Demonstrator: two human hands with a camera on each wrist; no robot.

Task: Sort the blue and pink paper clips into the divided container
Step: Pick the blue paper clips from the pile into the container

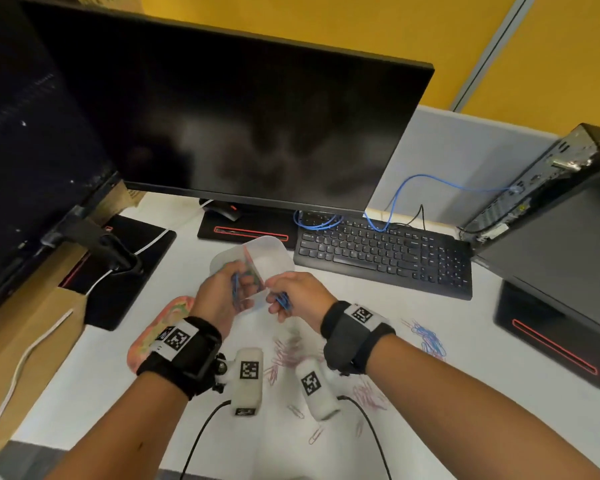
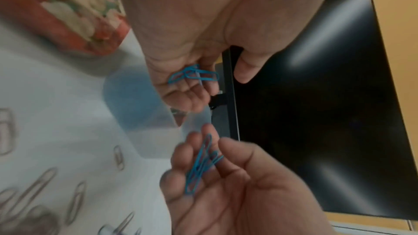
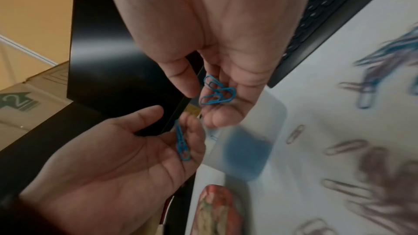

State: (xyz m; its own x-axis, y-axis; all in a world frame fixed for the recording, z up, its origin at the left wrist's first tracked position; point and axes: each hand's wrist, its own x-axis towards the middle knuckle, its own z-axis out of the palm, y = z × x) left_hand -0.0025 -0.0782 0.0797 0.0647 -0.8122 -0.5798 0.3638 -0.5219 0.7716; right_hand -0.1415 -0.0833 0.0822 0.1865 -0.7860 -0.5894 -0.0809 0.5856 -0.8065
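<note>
Both hands hover over the translucent divided container (image 1: 272,251), which shows as a blur with blue inside in the left wrist view (image 2: 135,106) and the right wrist view (image 3: 248,149). My left hand (image 1: 222,292) cups a few blue paper clips (image 2: 193,74) in its curled fingers. My right hand (image 1: 293,294) holds another small bunch of blue clips (image 3: 217,93) between curled fingers and thumb. The fingertips of the two hands nearly meet above the container's near edge. Loose pink clips (image 1: 284,356) lie on the white table below my wrists, and a blue pile (image 1: 430,339) lies to the right.
A patterned pink lid (image 1: 156,336) lies left of my left wrist. A black keyboard (image 1: 385,258) sits behind the container to the right, a large monitor (image 1: 243,126) stands behind it, and a computer case (image 1: 551,237) stands at far right. More pink clips (image 1: 371,394) lie near the table's front.
</note>
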